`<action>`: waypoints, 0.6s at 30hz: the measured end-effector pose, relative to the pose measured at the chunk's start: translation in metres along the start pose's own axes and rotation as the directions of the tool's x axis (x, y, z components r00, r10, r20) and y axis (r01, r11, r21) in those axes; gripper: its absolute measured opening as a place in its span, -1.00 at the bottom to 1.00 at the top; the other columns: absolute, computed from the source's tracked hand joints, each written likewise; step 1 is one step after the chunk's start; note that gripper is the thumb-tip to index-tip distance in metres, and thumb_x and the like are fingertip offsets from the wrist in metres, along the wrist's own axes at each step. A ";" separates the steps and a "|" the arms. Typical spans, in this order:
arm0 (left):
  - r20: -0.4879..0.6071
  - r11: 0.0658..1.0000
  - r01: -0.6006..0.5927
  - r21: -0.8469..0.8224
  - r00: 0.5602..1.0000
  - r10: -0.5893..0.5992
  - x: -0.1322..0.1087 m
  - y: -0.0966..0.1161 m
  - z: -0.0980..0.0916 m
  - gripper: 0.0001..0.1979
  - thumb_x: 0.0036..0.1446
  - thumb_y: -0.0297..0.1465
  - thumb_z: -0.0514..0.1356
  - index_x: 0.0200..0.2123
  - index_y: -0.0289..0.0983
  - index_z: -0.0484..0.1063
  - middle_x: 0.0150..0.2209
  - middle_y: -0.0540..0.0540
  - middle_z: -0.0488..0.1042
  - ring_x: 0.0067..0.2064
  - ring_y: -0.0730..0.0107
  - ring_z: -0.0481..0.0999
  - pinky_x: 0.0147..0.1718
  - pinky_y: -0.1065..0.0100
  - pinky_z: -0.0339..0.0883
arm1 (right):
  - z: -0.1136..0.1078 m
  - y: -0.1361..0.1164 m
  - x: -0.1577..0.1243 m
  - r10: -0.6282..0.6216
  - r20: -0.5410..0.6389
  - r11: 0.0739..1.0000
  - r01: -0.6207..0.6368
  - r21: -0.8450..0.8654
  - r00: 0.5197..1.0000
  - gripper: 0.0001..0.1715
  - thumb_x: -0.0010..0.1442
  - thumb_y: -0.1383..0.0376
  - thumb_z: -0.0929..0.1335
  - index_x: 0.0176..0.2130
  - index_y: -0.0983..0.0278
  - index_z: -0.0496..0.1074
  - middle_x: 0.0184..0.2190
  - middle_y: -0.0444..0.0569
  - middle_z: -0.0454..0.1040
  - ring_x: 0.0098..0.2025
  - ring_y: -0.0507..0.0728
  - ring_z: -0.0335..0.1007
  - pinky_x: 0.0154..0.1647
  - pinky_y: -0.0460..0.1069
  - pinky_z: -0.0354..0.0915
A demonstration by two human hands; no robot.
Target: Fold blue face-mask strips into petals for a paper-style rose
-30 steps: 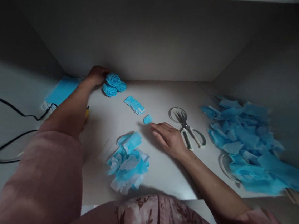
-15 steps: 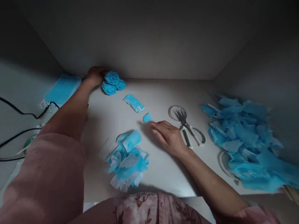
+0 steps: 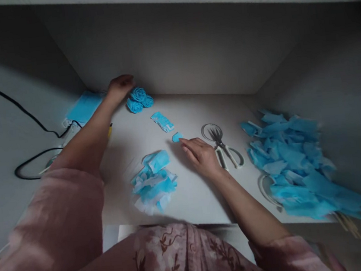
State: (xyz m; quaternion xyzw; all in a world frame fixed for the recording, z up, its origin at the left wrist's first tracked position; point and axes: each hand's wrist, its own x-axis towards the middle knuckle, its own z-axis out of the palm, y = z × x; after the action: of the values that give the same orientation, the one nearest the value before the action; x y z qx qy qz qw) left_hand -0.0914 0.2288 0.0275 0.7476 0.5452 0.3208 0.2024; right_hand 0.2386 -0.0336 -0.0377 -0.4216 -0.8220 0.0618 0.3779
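At the back left, my left hand point(image 3: 120, 86) hovers just above and behind three blue fabric roses point(image 3: 139, 97). Its fingers reach right, slightly apart, with nothing visible in them. My right hand point(image 3: 201, 154) pinches the right end of a small blue fabric piece point(image 3: 176, 136) between its fingertips, near the middle of the table. Just beyond that piece lies a stack of cut blue strips point(image 3: 162, 121). A loose heap of blue and white fabric petals point(image 3: 155, 182) is nearer my body. White-handled scissors point(image 3: 220, 146) rest right of my right hand.
On the right spreads a large pile of blue fabric scraps point(image 3: 290, 153), with thin sticks point(image 3: 349, 225) below it and a roll of clear tape point(image 3: 267, 191) beside it. Blue masks point(image 3: 84, 107) and a black cable point(image 3: 16, 102) are at left. A yellow-and-black object point(image 3: 110, 129) is partly behind my left arm.
My left hand has lifted from beside the roses and now shows above them. My right hand stays by the small blue piece. The whole view has shifted slightly.
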 end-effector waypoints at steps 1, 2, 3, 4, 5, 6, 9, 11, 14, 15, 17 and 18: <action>-0.006 1.000 0.010 -0.010 1.000 -0.010 -0.004 0.005 0.002 -0.30 0.33 -0.08 0.15 0.38 -0.39 0.31 0.37 -0.17 0.41 0.27 0.18 0.39 0.34 0.14 0.22 | 0.001 0.001 0.000 -0.003 -0.005 1.000 0.003 0.000 1.000 -0.62 0.49 0.27 0.26 0.16 0.25 0.54 -0.13 0.08 0.71 -0.12 0.19 0.62 -0.07 0.12 0.53; 0.004 1.000 0.015 -0.010 1.000 -0.015 -0.006 0.010 0.003 -0.29 0.25 -0.09 0.24 0.35 -0.37 0.36 0.33 -0.17 0.46 0.23 0.17 0.45 0.29 0.17 0.29 | 0.001 0.001 0.000 -0.009 -0.009 1.000 0.009 -0.002 1.000 -0.62 0.48 0.28 0.26 0.15 0.27 0.54 -0.13 0.08 0.71 -0.12 0.19 0.62 -0.07 0.12 0.53; 0.023 1.000 0.019 0.002 1.000 -0.020 -0.008 0.012 0.005 -0.26 0.17 -0.10 0.30 0.34 -0.34 0.39 0.32 -0.17 0.47 0.22 0.13 0.48 0.26 0.18 0.33 | 0.001 0.002 0.000 -0.018 -0.012 1.000 0.017 -0.005 1.000 -0.62 0.48 0.28 0.26 0.15 0.29 0.55 -0.14 0.09 0.71 -0.12 0.20 0.62 -0.08 0.11 0.53; 0.054 1.000 0.020 0.022 0.998 -0.021 -0.008 0.014 0.006 -0.23 0.11 -0.11 0.34 0.35 -0.31 0.40 0.33 -0.18 0.47 0.24 0.08 0.49 0.25 0.17 0.34 | 0.002 0.002 0.000 -0.026 -0.015 1.000 0.026 -0.009 1.000 -0.62 0.48 0.29 0.27 0.15 0.31 0.55 -0.14 0.11 0.70 -0.12 0.20 0.62 -0.08 0.11 0.53; 0.075 0.999 0.019 0.047 0.997 -0.023 -0.008 0.014 0.007 -0.20 0.07 -0.12 0.36 0.34 -0.29 0.41 0.33 -0.18 0.46 0.26 0.03 0.49 0.25 0.17 0.34 | 0.002 0.002 0.000 -0.032 -0.016 0.999 0.031 -0.013 0.999 -0.62 0.48 0.29 0.27 0.14 0.33 0.55 -0.14 0.11 0.70 -0.12 0.20 0.62 -0.09 0.11 0.54; 0.080 0.997 0.025 0.069 0.996 -0.030 -0.007 0.013 0.007 -0.19 0.03 -0.11 0.37 0.34 -0.27 0.43 0.33 -0.18 0.47 0.27 -0.01 0.49 0.25 0.16 0.34 | 0.002 0.003 0.000 -0.034 -0.016 0.999 0.034 -0.015 0.999 -0.62 0.48 0.29 0.27 0.14 0.33 0.55 -0.14 0.12 0.70 -0.12 0.20 0.62 -0.08 0.11 0.54; 0.075 0.997 0.028 0.078 0.997 -0.034 -0.005 0.010 0.007 -0.16 0.02 0.01 0.34 0.32 -0.27 0.45 0.30 -0.17 0.50 0.25 -0.01 0.49 0.25 0.15 0.32 | 0.002 0.003 -0.001 -0.032 -0.008 0.999 0.032 -0.012 0.999 -0.62 0.48 0.29 0.26 0.14 0.31 0.55 -0.13 0.11 0.70 -0.11 0.19 0.62 -0.06 0.11 0.54; 0.071 0.998 0.024 0.051 0.997 -0.028 -0.005 0.009 0.006 -0.07 0.04 0.13 0.30 0.35 -0.32 0.39 0.32 -0.15 0.47 0.22 0.10 0.46 0.26 0.14 0.29 | 0.003 0.003 -0.001 -0.032 -0.006 0.999 0.032 -0.007 0.999 -0.62 0.48 0.29 0.26 0.14 0.30 0.55 -0.12 0.11 0.71 -0.10 0.19 0.63 -0.05 0.11 0.54; 0.032 0.999 0.027 0.019 0.999 -0.028 -0.004 0.009 0.004 0.03 0.08 0.25 0.22 0.39 -0.38 0.29 0.33 -0.12 0.44 0.19 0.22 0.41 0.27 0.12 0.24 | 0.004 0.003 -0.001 -0.021 0.000 1.000 0.021 0.001 1.000 -0.62 0.49 0.29 0.26 0.15 0.28 0.54 -0.12 0.09 0.71 -0.09 0.18 0.64 -0.04 0.11 0.54; 0.012 0.999 0.029 0.020 1.000 -0.029 -0.003 0.009 0.004 0.04 0.09 0.27 0.21 0.39 -0.37 0.28 0.33 -0.11 0.44 0.19 0.23 0.40 0.26 0.12 0.24 | 0.005 0.003 -0.002 -0.017 0.002 1.000 0.017 0.004 1.000 -0.62 0.49 0.29 0.26 0.16 0.27 0.54 -0.11 0.09 0.71 -0.08 0.19 0.64 -0.04 0.12 0.54; -0.024 0.999 0.026 0.035 0.999 -0.025 -0.001 0.009 0.004 0.02 0.07 0.29 0.20 0.38 -0.31 0.32 0.32 -0.07 0.44 0.20 0.21 0.40 0.26 0.15 0.23 | 0.006 0.002 -0.002 -0.013 0.003 1.000 0.013 0.008 1.000 -0.62 0.48 0.29 0.26 0.16 0.28 0.54 -0.11 0.10 0.71 -0.08 0.19 0.64 -0.04 0.12 0.54; -0.035 0.999 0.020 0.047 0.999 -0.018 0.000 0.010 0.005 0.01 0.06 0.29 0.21 0.37 -0.29 0.34 0.33 -0.06 0.44 0.22 0.20 0.40 0.26 0.16 0.23 | 0.006 0.002 -0.002 -0.012 0.003 1.000 0.012 0.008 1.000 -0.62 0.48 0.29 0.27 0.16 0.29 0.54 -0.10 0.10 0.71 -0.08 0.19 0.64 -0.04 0.12 0.54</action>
State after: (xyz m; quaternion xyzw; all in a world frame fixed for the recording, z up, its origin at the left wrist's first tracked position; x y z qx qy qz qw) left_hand -0.0812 0.2256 0.0299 0.7413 0.5631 0.3187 0.1782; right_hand 0.2367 -0.0322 -0.0438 -0.4149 -0.8249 0.0634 0.3788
